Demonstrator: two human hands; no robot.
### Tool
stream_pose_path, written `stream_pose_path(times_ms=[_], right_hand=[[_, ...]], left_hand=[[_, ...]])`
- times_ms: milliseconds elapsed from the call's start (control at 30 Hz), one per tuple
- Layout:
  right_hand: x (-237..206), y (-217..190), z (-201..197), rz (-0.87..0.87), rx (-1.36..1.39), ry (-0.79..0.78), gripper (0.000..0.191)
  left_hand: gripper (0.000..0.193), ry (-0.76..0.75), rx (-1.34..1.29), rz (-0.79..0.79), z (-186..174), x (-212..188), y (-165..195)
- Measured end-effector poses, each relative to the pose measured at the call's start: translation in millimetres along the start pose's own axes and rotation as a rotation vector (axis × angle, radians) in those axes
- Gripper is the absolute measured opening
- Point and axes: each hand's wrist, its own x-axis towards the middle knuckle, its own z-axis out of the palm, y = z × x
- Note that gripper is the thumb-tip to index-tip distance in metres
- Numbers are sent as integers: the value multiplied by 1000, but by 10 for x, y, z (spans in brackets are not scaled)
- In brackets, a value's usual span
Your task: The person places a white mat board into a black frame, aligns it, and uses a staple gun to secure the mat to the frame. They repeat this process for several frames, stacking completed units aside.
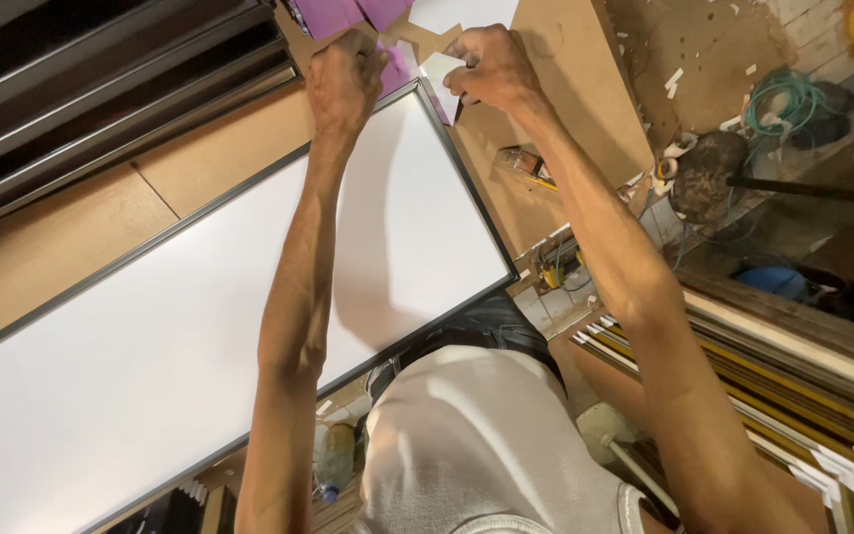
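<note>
Brown board covers the workbench (565, 89), with stacked frame mouldings (793, 396) along its right edge. On it lies a large white panel in a thin grey metal frame (249, 297). Both arms reach straight out to the panel's far corner. The left hand (343, 79) is curled into a fist, knuckles up, pressing on purple paper (348, 15) at that corner. The right hand (491, 67) bends at the wrist, fingers pinching what seems a small white paper piece (442, 71) just beside the frame's edge.
</note>
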Motion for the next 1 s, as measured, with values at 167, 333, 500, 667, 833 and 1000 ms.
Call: stream_pose_path(times_ms=[167,333,500,667,833,1000], right_hand=[[-60,79,27,104,45,-60,22],[-69,115,92,76,113,-56,22],[-61,74,84,84,41,-66,22],[-43,0,49,129,61,-106,25],[-48,-25,41,139,73,-121,21],[-32,32,58,128,72,-131,23]], left_hand=[[15,34,-57,-14,-1,-121,-1],[14,24,-54,-40,22,-147,-7],[13,0,-17,-70,25,-154,-33],[12,42,-62,-35,49,-152,-42],[11,51,-55,-31,89,-157,-87],[13,49,-56,31,79,-193,-119]])
